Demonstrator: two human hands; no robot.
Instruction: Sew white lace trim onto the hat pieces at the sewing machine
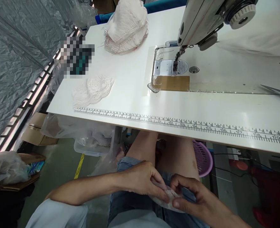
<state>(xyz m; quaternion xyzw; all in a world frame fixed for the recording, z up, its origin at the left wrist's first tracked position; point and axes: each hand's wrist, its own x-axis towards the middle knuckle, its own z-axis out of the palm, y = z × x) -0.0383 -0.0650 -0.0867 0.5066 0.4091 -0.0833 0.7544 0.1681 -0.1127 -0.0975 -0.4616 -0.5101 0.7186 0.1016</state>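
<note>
Left hand (146, 179): narrow, thumb and fingers pinching a small white cloth (171, 194). Right hand (195, 197): likewise narrow, gripping the same cloth from the opposite side; two-sided hold, presumably to keep the soft piece under control. Cloth: between both hands, above the lap, likely for close handling. Beyond the hands: counter (132, 82), its printed ruler (159, 120) along the near edge. Forward-left of the hands: lace piece (94, 90), laid flat; farther, fabric pile (128, 28), probably kept within reach yet away from the needle. Ahead: sewing machine (199, 23).
</note>
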